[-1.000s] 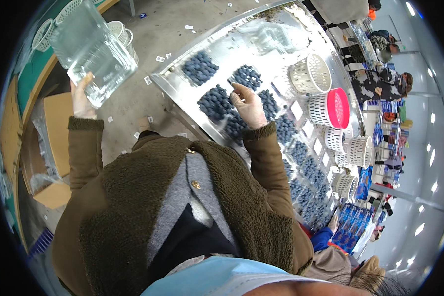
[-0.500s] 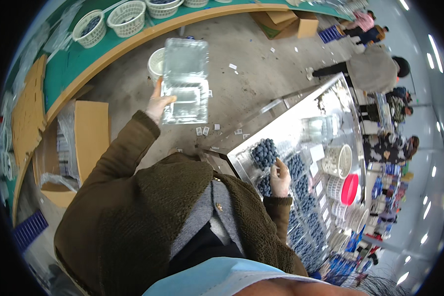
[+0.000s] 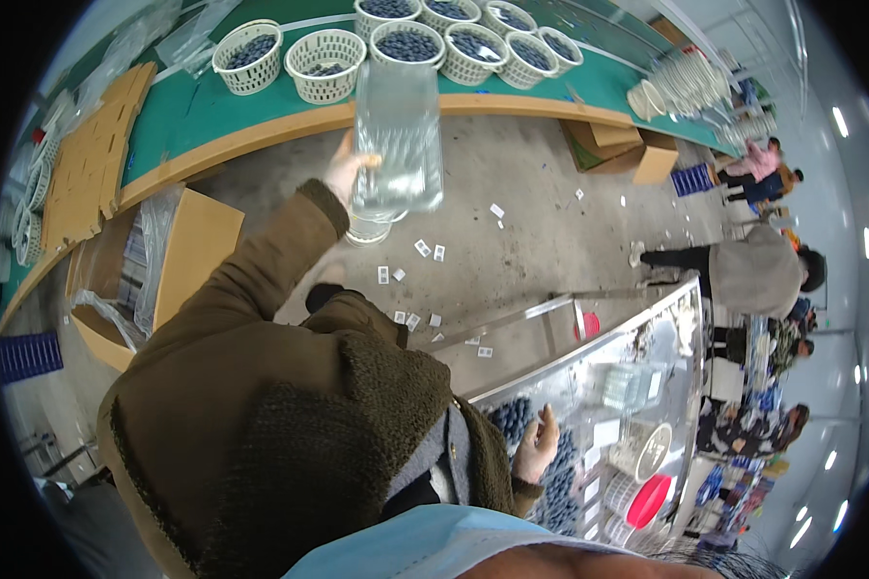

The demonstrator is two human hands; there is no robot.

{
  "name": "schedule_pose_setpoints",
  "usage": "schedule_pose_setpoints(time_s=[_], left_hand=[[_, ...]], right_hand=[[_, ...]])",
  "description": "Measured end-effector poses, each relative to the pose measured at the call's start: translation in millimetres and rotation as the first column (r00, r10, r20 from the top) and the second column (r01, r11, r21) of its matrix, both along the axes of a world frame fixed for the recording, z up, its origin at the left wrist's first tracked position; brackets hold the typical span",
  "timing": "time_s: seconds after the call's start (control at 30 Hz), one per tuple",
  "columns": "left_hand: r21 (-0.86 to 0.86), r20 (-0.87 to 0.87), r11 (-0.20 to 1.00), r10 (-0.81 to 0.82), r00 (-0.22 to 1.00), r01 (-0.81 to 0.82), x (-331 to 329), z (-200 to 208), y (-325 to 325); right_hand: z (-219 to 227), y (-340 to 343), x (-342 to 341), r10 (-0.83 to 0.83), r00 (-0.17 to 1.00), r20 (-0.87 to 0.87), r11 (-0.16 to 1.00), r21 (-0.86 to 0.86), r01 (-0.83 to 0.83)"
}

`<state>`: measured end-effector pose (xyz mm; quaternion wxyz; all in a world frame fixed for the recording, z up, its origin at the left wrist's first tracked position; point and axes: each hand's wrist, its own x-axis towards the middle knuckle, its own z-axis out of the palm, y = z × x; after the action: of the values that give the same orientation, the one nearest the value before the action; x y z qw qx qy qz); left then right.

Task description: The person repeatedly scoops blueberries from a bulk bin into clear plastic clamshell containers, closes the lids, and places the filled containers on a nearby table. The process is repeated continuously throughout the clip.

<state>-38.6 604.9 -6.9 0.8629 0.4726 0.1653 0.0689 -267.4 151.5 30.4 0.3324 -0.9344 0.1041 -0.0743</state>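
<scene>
Green table (image 3: 198, 130) stands far; my left hand (image 3: 344, 176) grips a clear clamshell (image 3: 398, 145), best lightly; right hand (image 3: 536, 449) loose near blueberries (image 3: 560, 487).

Left hand (image 3: 346, 172) gripping, arm (image 3: 270, 262) outstretched, right hand (image 3: 535, 450) lower, fingers (image 3: 548, 421) bent

The clear container (image 3: 398, 135) in my left hand (image 3: 344, 172) partly hides a white basket (image 3: 368, 234). My right hand (image 3: 537, 448) blocks some blueberries (image 3: 511, 416); the floor labels (image 3: 383, 275) are too small to read.
</scene>
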Motion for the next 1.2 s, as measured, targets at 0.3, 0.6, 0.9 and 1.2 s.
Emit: schedule_pose_setpoints(time_s=[0.3, 0.6, 0.9, 1.2], left_hand=[[0.225, 0.122, 0.887, 0.386, 0.914, -0.404, 207, 35, 281], [0.170, 0.071, 0.740, 0.650, 0.757, -0.651, 180, -62, 650], [0.285, -0.194, 0.615, 0.789, 0.583, -0.736, 139, -170, 709], [0.231, -0.319, 0.559, 0.816, 0.481, -0.796, 111, -189, 703]], right_hand=[[-24, 96, 67, -0.310, 0.950, 0.032, 0.949, 0.066, 0.307], [10, 229, 195, -0.087, 0.992, -0.089, 0.996, -0.013, 0.086], [27, 271, 250, 0.038, 0.974, -0.224, 0.968, -0.233, -0.091], [33, 287, 257, -0.001, 0.971, -0.241, 0.974, -0.218, -0.053]])
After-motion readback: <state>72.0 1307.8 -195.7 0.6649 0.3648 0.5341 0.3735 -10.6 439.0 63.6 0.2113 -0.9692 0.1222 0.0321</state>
